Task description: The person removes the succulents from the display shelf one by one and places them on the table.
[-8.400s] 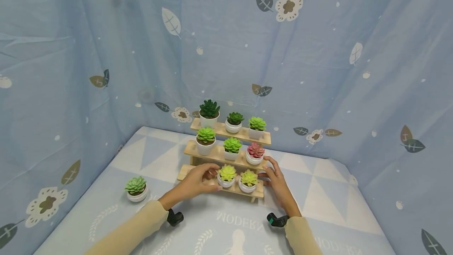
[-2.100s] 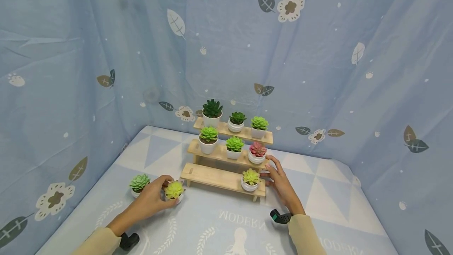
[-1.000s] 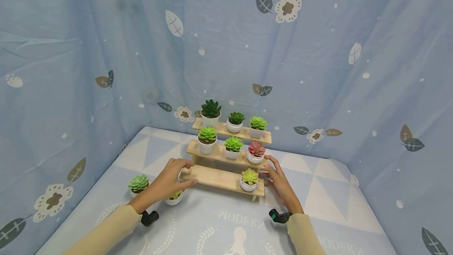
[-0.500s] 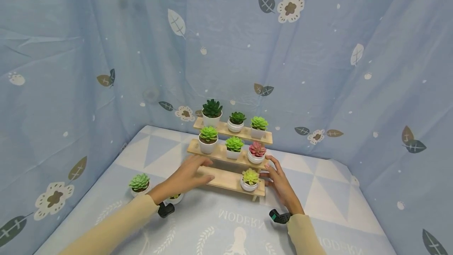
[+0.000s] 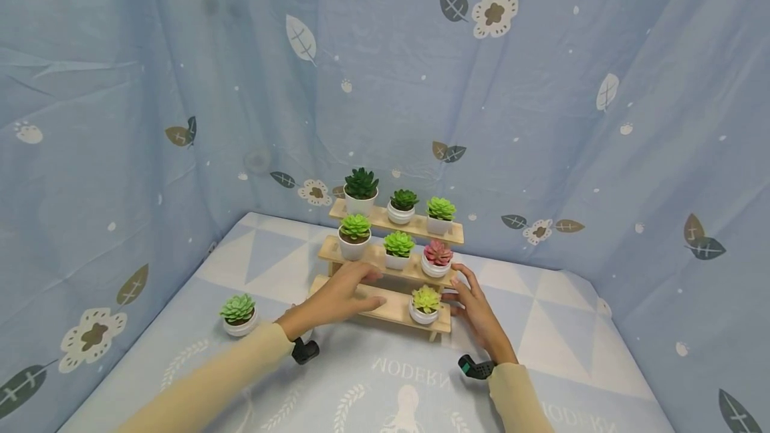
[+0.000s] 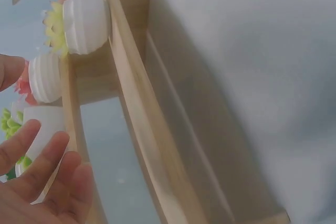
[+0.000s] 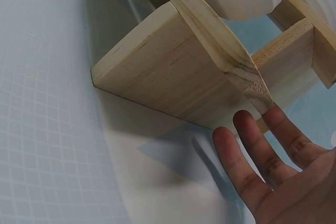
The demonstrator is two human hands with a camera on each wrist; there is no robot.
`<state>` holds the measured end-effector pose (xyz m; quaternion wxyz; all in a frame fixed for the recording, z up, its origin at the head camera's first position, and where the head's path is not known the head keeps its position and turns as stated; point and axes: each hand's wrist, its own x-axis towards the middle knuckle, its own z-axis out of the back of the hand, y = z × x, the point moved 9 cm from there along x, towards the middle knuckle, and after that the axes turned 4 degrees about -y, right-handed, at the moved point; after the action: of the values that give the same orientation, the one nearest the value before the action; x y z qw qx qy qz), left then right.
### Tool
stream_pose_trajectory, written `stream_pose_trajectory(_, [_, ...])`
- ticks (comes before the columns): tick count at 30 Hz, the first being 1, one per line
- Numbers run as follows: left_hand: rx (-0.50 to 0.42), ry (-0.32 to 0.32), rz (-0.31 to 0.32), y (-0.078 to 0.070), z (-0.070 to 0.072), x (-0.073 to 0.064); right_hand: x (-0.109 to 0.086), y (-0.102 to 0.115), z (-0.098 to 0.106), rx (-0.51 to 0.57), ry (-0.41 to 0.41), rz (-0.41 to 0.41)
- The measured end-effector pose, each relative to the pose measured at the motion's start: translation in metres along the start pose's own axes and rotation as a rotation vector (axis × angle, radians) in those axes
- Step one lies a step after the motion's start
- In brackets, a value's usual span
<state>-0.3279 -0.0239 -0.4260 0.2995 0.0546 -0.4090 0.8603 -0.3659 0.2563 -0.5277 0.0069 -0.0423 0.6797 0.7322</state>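
A three-tier wooden stand (image 5: pixel 385 306) holds small potted succulents. My left hand (image 5: pixel 339 296) is over its bottom shelf, empty, fingers and thumb apart. To its right on that shelf sits a yellow-green succulent (image 5: pixel 425 305) in a round white pot, also seen in the left wrist view as a ribbed pot (image 6: pixel 86 23). My right hand (image 5: pixel 478 316) is at the stand's right end, its fairly straight fingers (image 7: pixel 278 166) touching the shelf end (image 7: pixel 257 90). A red succulent (image 5: pixel 436 258) stands just above on the middle shelf. Behind my left wrist, another yellow succulent's pot is mostly hidden.
A pale green potted succulent (image 5: pixel 238 315) stands on the patterned tablecloth (image 5: pixel 343 379) at left. On the middle shelf are two more green succulents (image 5: pixel 355 236), and the top shelf carries three, including a dark green one (image 5: pixel 361 191). A blue floral curtain (image 5: pixel 385 85) hangs close behind.
My left hand took one yellow succulent off the bottom shelf, set it on the cloth beside the pale green one, let go, and moved back right over the shelf. My right hand stayed put.
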Motion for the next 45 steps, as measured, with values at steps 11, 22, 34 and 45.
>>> stream_pose_trajectory(11, [-0.079, 0.028, -0.036, -0.010, -0.020, 0.012, 0.002, -0.001, 0.000, 0.011, -0.003, 0.002])
stream_pose_trajectory(22, [-0.165, 0.076, -0.001, -0.010, -0.047, 0.019, 0.002, -0.002, 0.001, 0.025, -0.008, 0.007])
stream_pose_trajectory(34, [-0.174, 0.076, -0.003, -0.020, -0.068, 0.024, 0.002, 0.004, 0.004, -0.028, 0.006, 0.036])
stream_pose_trajectory(45, [-0.123, 0.082, 0.012, -0.018, -0.081, 0.032, 0.007, 0.011, 0.009, -0.072, 0.010, 0.026])
